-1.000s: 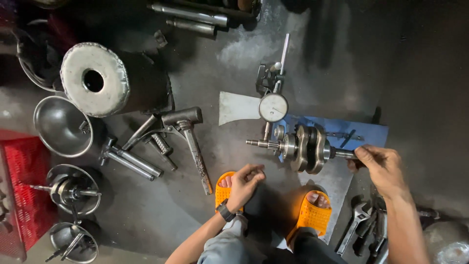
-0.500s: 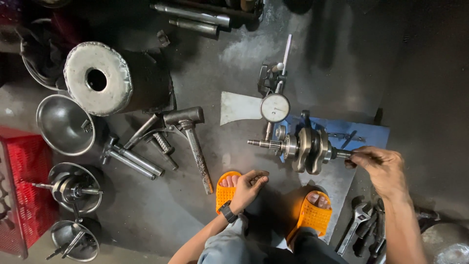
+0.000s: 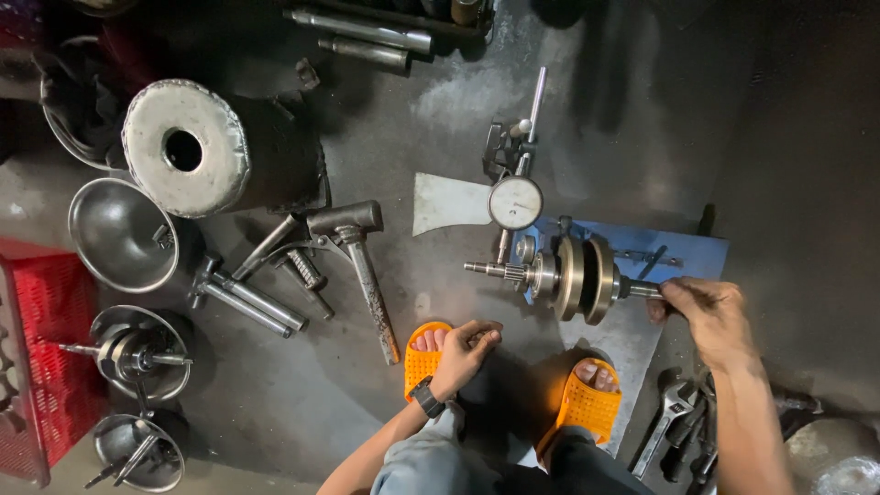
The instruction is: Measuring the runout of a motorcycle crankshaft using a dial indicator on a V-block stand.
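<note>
Left hand (image 3: 463, 353) has perhaps drifted nearer the orange sandal (image 3: 423, 357).

Floor clutter: hammer (image 3: 362, 266) at centre, handle running to 6 o'clock. Steel bowl (image 3: 122, 235) at 9, welded drum (image 3: 188, 147) at 10 just above it. Red crate (image 3: 41, 357) at 8, two rotor hubs (image 3: 137, 353) beside it. Steel rods (image 3: 362, 32) at 12. Spanners (image 3: 678, 426) at 4. Orange sandals (image 3: 426, 357) at 6.

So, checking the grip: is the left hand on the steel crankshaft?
No, the left hand rests near an orange sandal; the right hand grips the steel crankshaft.
</note>
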